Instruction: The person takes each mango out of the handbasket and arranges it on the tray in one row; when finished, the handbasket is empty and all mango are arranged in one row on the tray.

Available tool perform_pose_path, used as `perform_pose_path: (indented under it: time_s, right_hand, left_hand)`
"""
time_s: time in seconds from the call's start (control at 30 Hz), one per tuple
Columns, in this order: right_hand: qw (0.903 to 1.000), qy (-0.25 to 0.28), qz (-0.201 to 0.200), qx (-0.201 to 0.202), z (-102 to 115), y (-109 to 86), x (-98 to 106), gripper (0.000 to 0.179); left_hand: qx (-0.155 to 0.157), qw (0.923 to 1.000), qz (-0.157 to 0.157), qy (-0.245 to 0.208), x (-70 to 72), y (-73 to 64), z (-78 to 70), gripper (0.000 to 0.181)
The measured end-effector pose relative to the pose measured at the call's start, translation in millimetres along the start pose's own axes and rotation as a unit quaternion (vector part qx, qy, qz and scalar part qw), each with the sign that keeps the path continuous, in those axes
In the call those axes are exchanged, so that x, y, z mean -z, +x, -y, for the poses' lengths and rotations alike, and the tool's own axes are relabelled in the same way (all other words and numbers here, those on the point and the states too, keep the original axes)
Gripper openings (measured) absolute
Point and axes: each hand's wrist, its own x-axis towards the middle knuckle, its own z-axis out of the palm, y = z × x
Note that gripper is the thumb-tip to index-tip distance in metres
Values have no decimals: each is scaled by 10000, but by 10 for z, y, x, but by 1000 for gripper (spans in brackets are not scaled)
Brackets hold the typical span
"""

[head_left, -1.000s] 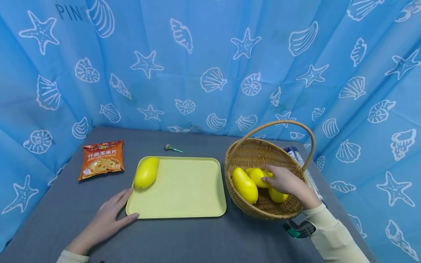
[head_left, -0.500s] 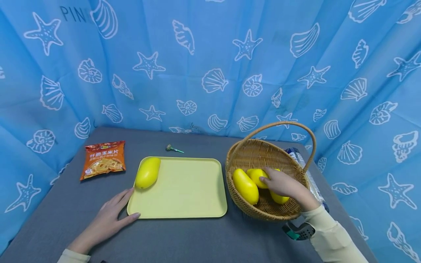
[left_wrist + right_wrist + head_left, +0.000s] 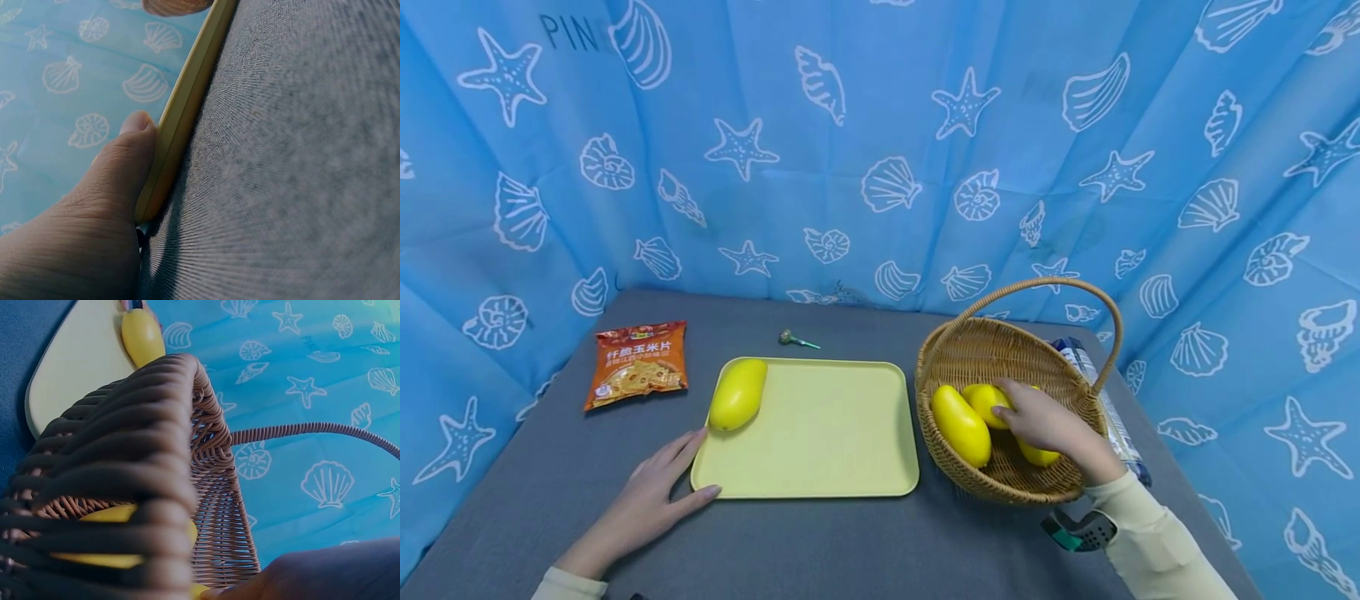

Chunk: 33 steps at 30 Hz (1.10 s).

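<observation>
A yellow mango (image 3: 739,394) lies at the left end of a pale yellow tray (image 3: 835,433). My left hand (image 3: 643,504) rests at the tray's near left corner, fingers along its left side and thumb at the front edge; in the left wrist view the thumb (image 3: 128,150) touches the rim. Inside a wicker basket (image 3: 936,437), my right hand (image 3: 1041,412) grips the middle mango (image 3: 985,405), thumb on its near right side. Another mango (image 3: 961,427) lies to the left of it, and a further one (image 3: 1037,452) shows partly under the hand. The basket wall hides most of the right fingers in the right wrist view.
An orange snack bag (image 3: 637,364) lies at the back left. A small green-stemmed object (image 3: 797,339) sits behind the tray. The basket's tall handle (image 3: 1037,282) arches over its bowl, and a blue and silver package (image 3: 1112,421) lies to the basket's right.
My right hand has shifted slightly left and settled closer around the middle mango. My left hand stays at the tray corner, and the head view has moved a little.
</observation>
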Motion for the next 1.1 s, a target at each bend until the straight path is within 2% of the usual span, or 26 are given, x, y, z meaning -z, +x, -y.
perform_pose_path:
  time_s: [0.37, 0.7, 1.1]
  right_hand:
    - [9999, 11, -167, 34, 10, -65, 19, 46]
    - [9992, -73, -393, 92, 75, -216, 102, 46]
    - [9964, -86, -792, 274, 199, -401, 168, 47]
  left_hand:
    - [-26, 10000, -12, 12, -8, 7, 17, 94]
    - [-96, 9999, -46, 18, 2, 1, 15, 93]
    - [-20, 10000, 47, -12, 19, 6, -10, 95]
